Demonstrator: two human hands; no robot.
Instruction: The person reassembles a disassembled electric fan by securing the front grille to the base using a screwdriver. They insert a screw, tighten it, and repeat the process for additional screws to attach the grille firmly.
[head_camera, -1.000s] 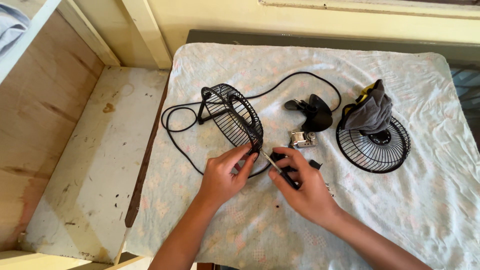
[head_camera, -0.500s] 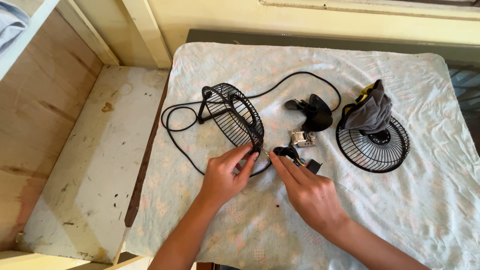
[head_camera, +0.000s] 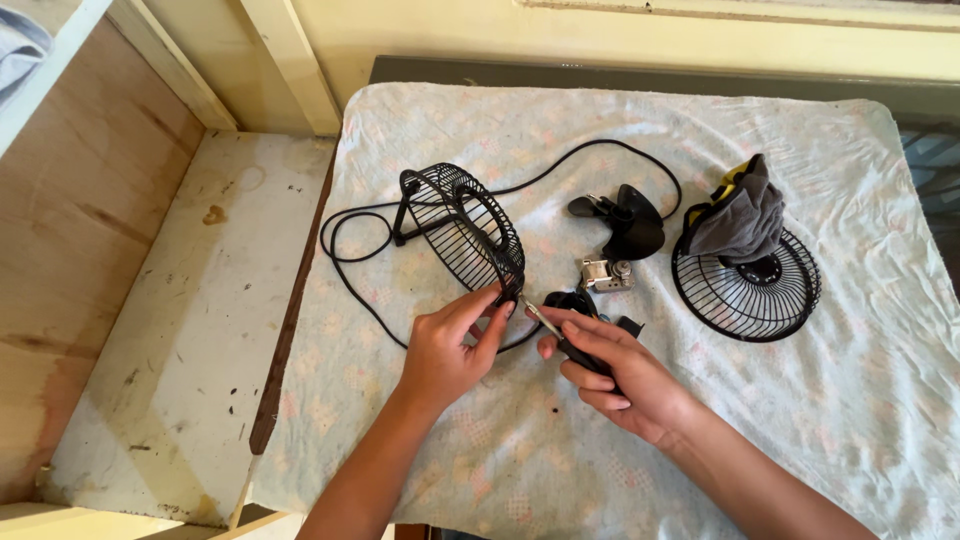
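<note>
A pale flowered cloth (head_camera: 620, 130) covers the bench. At centre frame, the left hand (head_camera: 447, 350) pinches the rim of the upright black wire fan guard (head_camera: 462, 230); the right hand (head_camera: 618, 375) grips a black-handled screwdriver (head_camera: 560, 338), its tip at that rim. Right of them lie a black fan blade (head_camera: 630, 222), a small metal motor (head_camera: 606, 274) and a 2nd wire grille (head_camera: 748, 290) under a grey rag (head_camera: 738, 220).

The black handle of the thin metal-shafted screwdriver (head_camera: 563, 342) is mostly buried in the curled right hand (head_camera: 610, 372). The left hand (head_camera: 447, 350) covers the lower rim of the upright black wire fan cage (head_camera: 462, 230). A crumpled grey cloth (head_camera: 740, 222) hides the top of the flat black wire fan grille (head_camera: 748, 290). Both forearms run off the bottom edge.
</note>
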